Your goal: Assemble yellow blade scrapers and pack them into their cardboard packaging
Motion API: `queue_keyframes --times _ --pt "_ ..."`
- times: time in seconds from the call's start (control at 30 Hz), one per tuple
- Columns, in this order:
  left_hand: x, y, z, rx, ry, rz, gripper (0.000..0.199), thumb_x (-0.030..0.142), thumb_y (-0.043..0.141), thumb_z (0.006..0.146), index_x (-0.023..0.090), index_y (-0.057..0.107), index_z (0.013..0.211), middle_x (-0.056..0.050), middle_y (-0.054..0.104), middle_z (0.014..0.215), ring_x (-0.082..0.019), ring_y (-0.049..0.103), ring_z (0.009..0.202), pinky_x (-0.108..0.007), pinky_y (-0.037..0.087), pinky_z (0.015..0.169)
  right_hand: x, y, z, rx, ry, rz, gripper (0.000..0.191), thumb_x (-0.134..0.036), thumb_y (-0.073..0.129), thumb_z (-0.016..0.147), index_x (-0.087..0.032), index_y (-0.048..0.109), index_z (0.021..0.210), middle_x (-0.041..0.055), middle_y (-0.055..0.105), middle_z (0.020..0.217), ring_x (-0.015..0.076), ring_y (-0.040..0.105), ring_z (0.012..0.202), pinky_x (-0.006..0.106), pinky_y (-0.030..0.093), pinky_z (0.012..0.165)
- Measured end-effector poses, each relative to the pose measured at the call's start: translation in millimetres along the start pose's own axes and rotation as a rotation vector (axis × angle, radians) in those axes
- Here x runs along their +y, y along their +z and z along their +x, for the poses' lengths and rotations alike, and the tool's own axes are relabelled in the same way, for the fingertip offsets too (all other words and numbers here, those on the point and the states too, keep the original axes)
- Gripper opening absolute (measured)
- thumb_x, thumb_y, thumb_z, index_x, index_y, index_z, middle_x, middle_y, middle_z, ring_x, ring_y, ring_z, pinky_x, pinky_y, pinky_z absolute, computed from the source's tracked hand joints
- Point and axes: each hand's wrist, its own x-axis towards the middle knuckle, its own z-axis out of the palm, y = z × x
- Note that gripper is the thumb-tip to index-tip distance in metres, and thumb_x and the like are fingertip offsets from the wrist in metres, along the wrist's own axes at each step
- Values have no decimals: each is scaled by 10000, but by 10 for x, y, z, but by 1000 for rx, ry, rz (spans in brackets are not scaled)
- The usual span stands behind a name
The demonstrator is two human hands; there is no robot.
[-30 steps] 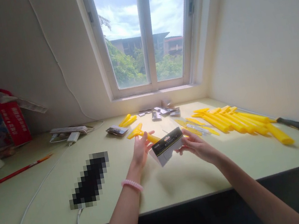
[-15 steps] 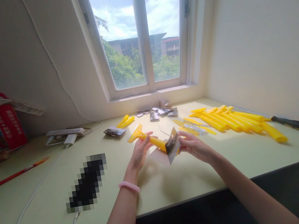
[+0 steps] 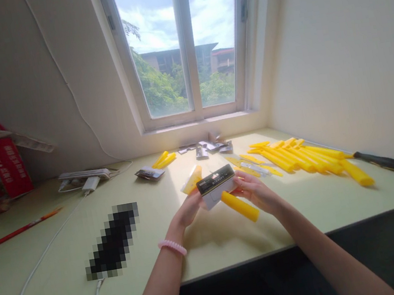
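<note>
Above the table, a yellow scraper (image 3: 243, 208) with a wide flat head runs through a folded black-and-white cardboard hang card (image 3: 215, 195). The handle sticks out below the card, pointing right and toward me. My left hand (image 3: 189, 210) is closed around the scraper just below its head, at the card's left edge; its fingertips are mostly hidden behind the card. My right hand (image 3: 253, 189) pinches the card's right edge, above the handle. On the table behind it lie several flat yellow-and-clear pieces (image 3: 256, 165).
A row of yellow-handled tools (image 3: 296, 156) lies at right, beside a black-handled tool (image 3: 383, 161). More folded cards (image 3: 150, 173) and yellow handles (image 3: 165, 160) are near the window. At left are a pixelated dark object (image 3: 114, 242), a power strip (image 3: 84, 174) and a red stick (image 3: 18, 231).
The card has slid along the handle toward the scraper head and now faces me. The handle's end has come through on the near side. Both hands have drawn closer around the card.
</note>
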Motion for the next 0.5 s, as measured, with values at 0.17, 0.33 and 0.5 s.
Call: queue_keyframes --times 0.17,0.33,0.5 --pt "140 30 -44 -55 -22 -243 624 589 416 768 159 514 1211 -121 624 1058 -276 557 996 -365 439 782 -9 -40 -7 6 -11 -11 266 -430 599 742 -189 581 855 27 638 824 150 597 745 296 466 721" --pt "156 -37 -22 37 -38 -311 723 652 313 765 98 556 1159 -146 637 1035 -287 569 976 -363 431 786 -23 -34 -26 -3 3 -10 280 -422 606 738 -185 590 886 37 634 852 159 598 758 309 475 717" --pt "158 31 -35 3 -61 -27 442 386 515 773 162 584 1148 -103 641 1040 -236 591 875 -306 440 681 -24 -23 -33 -17 4 -22 289 -429 609 732 -164 589 846 40 634 795 159 604 735 316 486 713"
